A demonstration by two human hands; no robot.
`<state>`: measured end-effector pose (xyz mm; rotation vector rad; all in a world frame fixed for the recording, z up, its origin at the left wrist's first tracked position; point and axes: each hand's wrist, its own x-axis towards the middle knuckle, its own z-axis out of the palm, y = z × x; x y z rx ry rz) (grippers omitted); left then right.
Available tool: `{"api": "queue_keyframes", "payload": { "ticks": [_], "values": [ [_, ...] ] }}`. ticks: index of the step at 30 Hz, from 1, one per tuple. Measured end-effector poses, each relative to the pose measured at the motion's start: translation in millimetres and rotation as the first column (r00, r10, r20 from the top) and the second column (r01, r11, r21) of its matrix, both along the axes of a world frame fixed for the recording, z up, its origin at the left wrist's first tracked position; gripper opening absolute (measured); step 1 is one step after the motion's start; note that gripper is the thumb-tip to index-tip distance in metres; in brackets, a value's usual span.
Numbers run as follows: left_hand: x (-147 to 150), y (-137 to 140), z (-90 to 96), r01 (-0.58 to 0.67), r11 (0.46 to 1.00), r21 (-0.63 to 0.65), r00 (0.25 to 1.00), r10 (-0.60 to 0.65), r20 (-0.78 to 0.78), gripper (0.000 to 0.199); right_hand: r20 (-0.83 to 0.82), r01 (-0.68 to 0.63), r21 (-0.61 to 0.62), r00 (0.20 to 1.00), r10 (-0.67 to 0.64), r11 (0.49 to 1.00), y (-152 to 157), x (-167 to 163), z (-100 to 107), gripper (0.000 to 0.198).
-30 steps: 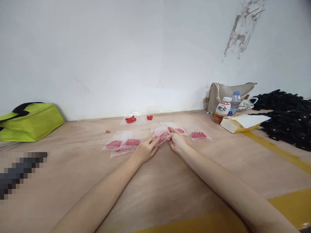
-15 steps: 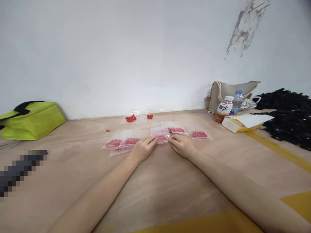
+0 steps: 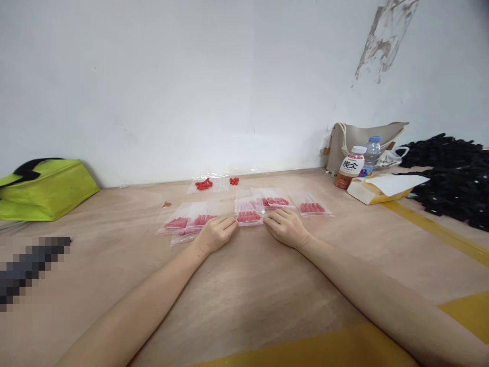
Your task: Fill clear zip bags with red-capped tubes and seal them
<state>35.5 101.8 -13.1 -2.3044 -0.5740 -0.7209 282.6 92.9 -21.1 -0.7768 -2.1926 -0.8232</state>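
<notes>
A clear zip bag [image 3: 248, 208] with a row of red tube-like pieces lies flat between my hands. My left hand [image 3: 218, 232] rests at its left edge, fingers curled together and pointing inward; whether they grip anything is hidden. My right hand [image 3: 287, 228] is closed at the bag's lower right corner, fingertips against the plastic. Left of my left hand, more filled zip bags [image 3: 178, 220] overlap. Behind my right hand is another filled bag [image 3: 275, 200], with one more bag [image 3: 312, 206] to its right.
Loose red pieces [image 3: 204, 184] lie on clear plastic near the wall, with a small red cluster [image 3: 234, 181] beside them. A lime-green bag [image 3: 49, 191] stands left. At right are a drink bottle [image 3: 349, 168], a water bottle [image 3: 371, 155], an open box [image 3: 385, 188] and black parts [image 3: 454, 178].
My left hand has slid left off the middle zip bag's corner, so more of its red pieces show. My right hand stays at the right corner. The view has shifted slightly.
</notes>
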Motion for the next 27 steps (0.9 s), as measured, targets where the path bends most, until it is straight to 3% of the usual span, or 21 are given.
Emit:
{"api": "queue_keyframes", "payload": {
  "ticks": [8,14,22,27],
  "values": [
    [0.9,-0.3,-2.1,0.019,0.994,-0.107,0.998,-0.013,0.059,0.024,0.094,-0.057,0.076,0.994,0.049,0.995,1.5,-33.9,5.8,0.022],
    [-0.3,-0.9,-0.3,0.045,0.999,-0.001,0.997,-0.045,0.07,0.019,0.076,-0.149,0.105,0.987,0.142,0.983,9.4,-49.1,4.4,0.019],
    [1.5,-1.2,1.8,0.073,0.997,0.033,0.995,-0.075,0.06,0.021,0.155,-0.127,0.227,0.983,0.093,0.966,6.8,-49.6,5.6,0.027],
    [4.8,-3.2,2.2,0.04,0.999,-0.024,0.997,-0.039,0.069,0.023,0.213,-0.085,0.244,0.977,0.032,0.966,-0.4,-34.5,9.5,0.029]
  ]
}}
